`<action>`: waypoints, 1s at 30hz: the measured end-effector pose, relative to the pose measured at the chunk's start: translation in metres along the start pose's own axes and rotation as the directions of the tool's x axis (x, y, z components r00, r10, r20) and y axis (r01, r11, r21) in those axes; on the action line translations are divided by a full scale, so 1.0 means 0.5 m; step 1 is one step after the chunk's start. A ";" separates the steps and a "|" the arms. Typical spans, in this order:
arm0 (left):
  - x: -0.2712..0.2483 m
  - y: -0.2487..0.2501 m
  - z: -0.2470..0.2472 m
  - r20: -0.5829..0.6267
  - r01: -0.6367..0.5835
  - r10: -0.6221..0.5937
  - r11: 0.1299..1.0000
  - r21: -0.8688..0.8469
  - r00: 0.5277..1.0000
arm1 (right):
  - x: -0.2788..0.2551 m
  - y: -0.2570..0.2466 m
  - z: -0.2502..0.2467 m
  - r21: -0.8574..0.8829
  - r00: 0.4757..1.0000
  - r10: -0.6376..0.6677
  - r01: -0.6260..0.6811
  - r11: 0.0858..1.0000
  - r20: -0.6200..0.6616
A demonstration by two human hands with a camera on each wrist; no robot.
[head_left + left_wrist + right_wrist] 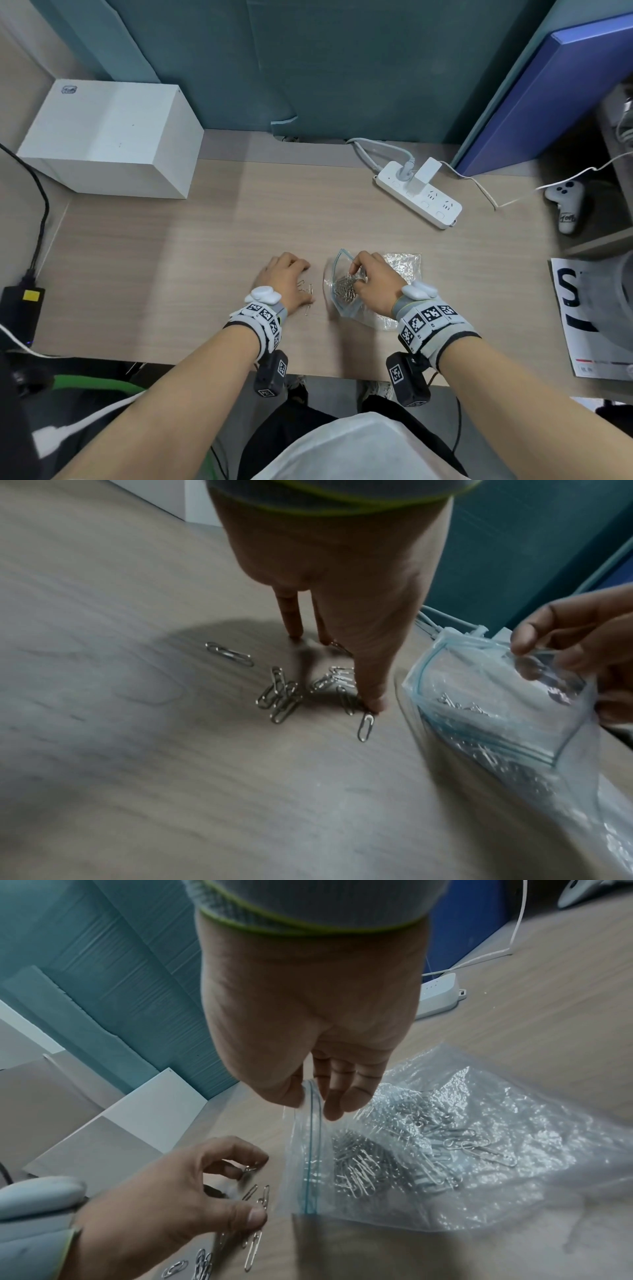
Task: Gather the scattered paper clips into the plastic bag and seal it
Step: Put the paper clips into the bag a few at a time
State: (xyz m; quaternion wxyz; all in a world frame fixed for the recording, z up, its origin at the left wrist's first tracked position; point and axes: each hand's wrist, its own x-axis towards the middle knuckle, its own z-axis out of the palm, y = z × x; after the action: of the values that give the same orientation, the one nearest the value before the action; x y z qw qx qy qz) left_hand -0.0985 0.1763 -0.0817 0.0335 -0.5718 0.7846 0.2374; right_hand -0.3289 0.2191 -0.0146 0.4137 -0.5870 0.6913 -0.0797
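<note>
Right hand: we see our right hand (371, 281) pinching the upper lip of the clear zip-top plastic bag with a blue seal strip (479, 1164) between thumb and fingers, holding its mouth lifted open toward the left.
Bag: it lies on the pale wood-grain desk (205, 240), just right of our left hand; a heap of silver wire paper clips inside the bag (373, 1164) sits below the held lip.
Left hand: our left hand (286, 279) arches over the desk, fingertips (294, 631) and thumb pressed down on the surface, curled narrowly around the loose clips; we cannot tell whether any clip is pinched.
Loose clips: the silver paper clips on the desk (281, 696) lie under and beside that hand, near the bag's mouth but outside it.
</note>
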 end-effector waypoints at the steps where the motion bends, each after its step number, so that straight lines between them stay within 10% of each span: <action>1: 0.001 0.001 0.005 -0.002 -0.009 0.009 1.000 -0.019 1.000 | 0.000 0.000 0.000 -0.001 1.000 -0.002 0.002 1.000 0.000; 10: 0.012 -0.016 0.011 0.142 -0.124 0.136 0.988 -0.090 0.980 | 0.006 -0.008 -0.001 -0.015 1.000 -0.003 0.003 1.000 0.007; 24: 0.021 -0.003 0.009 0.010 -0.130 0.130 0.991 -0.013 0.991 | 0.011 -0.004 0.001 -0.015 1.000 0.012 -0.012 1.000 0.003; 30: -0.004 -0.052 -0.014 0.182 -0.154 0.173 0.982 -0.112 0.968 | 0.013 -0.007 0.001 -0.010 1.000 0.005 -0.005 1.000 0.002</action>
State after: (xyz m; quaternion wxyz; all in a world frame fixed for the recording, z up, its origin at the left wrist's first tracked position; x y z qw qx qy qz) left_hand -0.0724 0.1691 -0.0836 0.0609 -0.4806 0.8098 0.3309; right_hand -0.3257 0.2128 -0.0159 0.4115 -0.5875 0.6928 -0.0747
